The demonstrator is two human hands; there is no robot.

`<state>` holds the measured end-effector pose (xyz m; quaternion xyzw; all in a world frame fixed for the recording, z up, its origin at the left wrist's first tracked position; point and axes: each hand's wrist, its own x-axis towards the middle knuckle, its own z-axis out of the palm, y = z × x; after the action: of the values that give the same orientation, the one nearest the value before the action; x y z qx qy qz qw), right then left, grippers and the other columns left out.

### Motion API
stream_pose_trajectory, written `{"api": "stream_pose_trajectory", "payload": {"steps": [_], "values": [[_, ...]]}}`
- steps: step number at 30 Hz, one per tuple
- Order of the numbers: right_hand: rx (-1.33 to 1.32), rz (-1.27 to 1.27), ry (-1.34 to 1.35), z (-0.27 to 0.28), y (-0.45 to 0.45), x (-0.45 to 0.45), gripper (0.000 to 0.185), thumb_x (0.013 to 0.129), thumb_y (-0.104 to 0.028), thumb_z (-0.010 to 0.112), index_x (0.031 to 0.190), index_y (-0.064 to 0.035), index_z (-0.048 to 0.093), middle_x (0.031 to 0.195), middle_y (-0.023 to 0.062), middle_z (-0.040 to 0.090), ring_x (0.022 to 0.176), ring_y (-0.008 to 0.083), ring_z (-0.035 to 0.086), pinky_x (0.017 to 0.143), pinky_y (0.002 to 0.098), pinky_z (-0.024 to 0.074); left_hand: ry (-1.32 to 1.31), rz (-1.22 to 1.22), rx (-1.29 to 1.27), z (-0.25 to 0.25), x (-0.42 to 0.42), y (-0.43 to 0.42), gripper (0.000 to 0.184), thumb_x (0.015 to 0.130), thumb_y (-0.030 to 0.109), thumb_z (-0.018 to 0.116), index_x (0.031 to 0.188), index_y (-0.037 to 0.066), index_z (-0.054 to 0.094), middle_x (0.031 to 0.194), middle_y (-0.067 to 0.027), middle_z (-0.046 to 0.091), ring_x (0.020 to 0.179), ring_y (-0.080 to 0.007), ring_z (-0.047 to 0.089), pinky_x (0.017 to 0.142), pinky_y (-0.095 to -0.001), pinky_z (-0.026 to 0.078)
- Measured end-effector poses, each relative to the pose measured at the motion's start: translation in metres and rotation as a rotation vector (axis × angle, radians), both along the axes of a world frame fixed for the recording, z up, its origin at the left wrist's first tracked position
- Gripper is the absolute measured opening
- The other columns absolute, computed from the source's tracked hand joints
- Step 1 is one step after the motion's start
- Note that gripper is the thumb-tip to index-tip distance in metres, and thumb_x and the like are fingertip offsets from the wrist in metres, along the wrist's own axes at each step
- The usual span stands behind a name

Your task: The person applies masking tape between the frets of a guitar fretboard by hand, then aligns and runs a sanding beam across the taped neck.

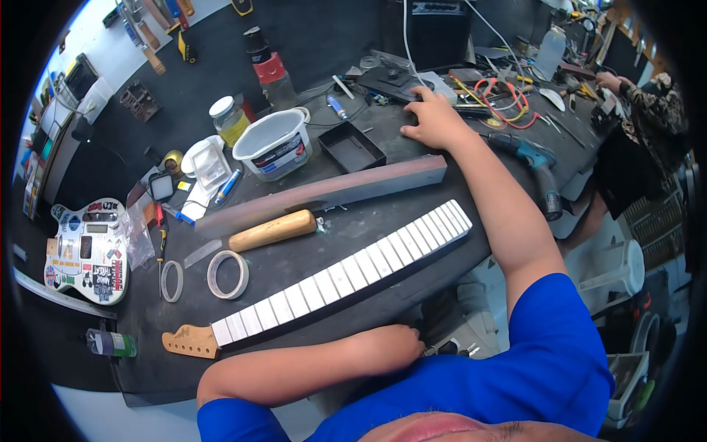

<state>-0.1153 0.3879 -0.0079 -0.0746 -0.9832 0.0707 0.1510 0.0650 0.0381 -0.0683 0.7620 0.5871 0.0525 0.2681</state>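
Note:
My right hand [436, 121] reaches across to the back of the bench, fingers apart. Near its fingertips are a flat black device [390, 85] and a hanging white cable [407, 44]; contact is unclear. My left hand [390, 349] rests by my body at the bench's front edge, back upward, with its fingers mostly hidden. Between my arms lies a guitar neck [331, 283], its fretboard covered in white strips between the frets and its wooden headstock [191, 342] to the left. Behind it are a long sanding beam [324, 193] and a wooden-handled tool [272, 230].
Two tape rolls [227, 275] [171, 281] lie left of the neck. A plastic tub [274, 144], black tray [352, 146] and glass jar [230, 118] stand behind. A cordless drill [534, 166] is right of my forearm. A stickered guitar body [87, 250] is far left; another person [648, 118] stands right.

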Motion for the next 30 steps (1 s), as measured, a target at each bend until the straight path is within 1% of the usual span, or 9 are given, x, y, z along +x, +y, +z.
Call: {"api": "stream_pose_trajectory", "payload": {"steps": [3,6,9,18,21,24,25,27,30], "values": [[-0.012,0.014,-0.008,-0.001,0.001,0.0,0.054,0.09,-0.04,0.084,0.133,-0.0077,0.079,0.167,0.0173,0.046,0.143,0.0422,0.053,0.123,0.0474,0.0446,-0.026,0.006,-0.078,0.004,0.0,0.002,0.022,0.106,0.009,0.053,0.11,-0.005,0.07,0.102,-0.0254,0.072,0.096,-0.041,0.075,0.088,-0.0494,0.061],[-0.007,0.012,-0.016,0.0,-0.002,0.002,0.053,0.09,-0.041,0.084,0.132,-0.0082,0.08,0.168,0.0178,0.045,0.143,0.0431,0.051,0.123,0.048,0.0442,0.004,0.004,-0.029,0.007,-0.001,0.001,0.021,0.099,0.01,0.059,0.106,-0.004,0.073,0.1,-0.0228,0.075,0.095,-0.0361,0.077,0.086,-0.0429,0.062],[-0.007,0.016,-0.043,0.002,-0.001,0.003,0.052,0.09,-0.044,0.083,0.13,-0.0103,0.081,0.17,0.021,0.043,0.147,0.0475,0.047,0.124,0.0493,0.0434,0.023,0.0,-0.048,0.009,-0.001,0.002,0.021,0.099,0.01,0.059,0.106,-0.003,0.074,0.102,-0.0234,0.075,0.095,-0.0359,0.077,0.086,-0.0431,0.062],[-0.05,0.007,0.024,-0.005,-0.003,0.001,0.07,0.089,-0.042,0.085,0.149,-0.0112,0.069,0.17,0.0208,0.042,0.147,0.0475,0.047,0.125,0.05,0.0418,-0.003,0.06,-0.045,0.017,0.001,0.002,0.049,0.103,0.007,0.052,0.148,-0.011,0.056,0.101,-0.0255,0.072,0.091,-0.0419,0.076,0.086,-0.0502,0.062],[-0.018,0.029,-0.037,0.001,-0.002,0.003,0.071,0.088,-0.042,0.086,0.149,-0.0089,0.069,0.17,0.0224,0.042,0.148,0.0476,0.047,0.126,0.0516,0.0408,-0.017,0.087,0.017,0.003,0.004,-0.002,0.032,0.102,0.01,0.055,0.125,-0.008,0.069,0.099,-0.0223,0.075,0.092,-0.0381,0.077,0.083,-0.045,0.062],[0.056,0.089,-0.006,-0.004,0.008,-0.002,0.066,0.088,-0.042,0.083,0.141,-0.0047,0.072,0.168,0.0283,0.043,0.154,0.0478,0.044,0.127,0.0553,0.0403,-0.015,0.002,0.105,-0.01,-0.001,-0.004,0.026,0.1,0.012,0.059,0.11,-0.005,0.075,0.093,-0.0207,0.076,0.088,-0.0388,0.077,0.083,-0.0473,0.062],[0.096,0.068,-0.016,-0.001,0.001,0.0,0.066,0.089,-0.042,0.083,0.142,-0.0053,0.072,0.169,0.0279,0.042,0.154,0.0483,0.044,0.127,0.055,0.0393,0.009,0.039,0.124,-0.021,0.004,-0.003,0.021,0.097,0.015,0.063,0.097,-0.002,0.077,0.089,-0.0205,0.078,0.088,-0.0395,0.078,0.084,-0.0487,0.062],[0.069,0.058,-0.045,-0.002,0.001,-0.005,0.062,0.089,-0.039,0.086,0.14,-0.0063,0.074,0.171,0.026,0.04,0.155,0.0479,0.043,0.128,0.0545,0.0377,-0.083,0.051,-0.105,0.0,0.0,0.003,0.023,0.099,0.011,0.06,0.104,-0.007,0.074,0.098,-0.0269,0.077,0.095,-0.0427,0.076,0.089,-0.05,0.06],[0.028,0.03,-0.04,-0.001,-0.001,-0.003,0.057,0.087,-0.035,0.086,0.136,-0.0081,0.077,0.172,0.0215,0.039,0.153,0.0486,0.042,0.128,0.0537,0.038,-0.011,0.001,-0.006,-0.013,0.003,0.001,0.022,0.097,0.01,0.063,0.093,-0.006,0.076,0.091,-0.0253,0.077,0.092,-0.0418,0.077,0.087,-0.0505,0.061]]}}
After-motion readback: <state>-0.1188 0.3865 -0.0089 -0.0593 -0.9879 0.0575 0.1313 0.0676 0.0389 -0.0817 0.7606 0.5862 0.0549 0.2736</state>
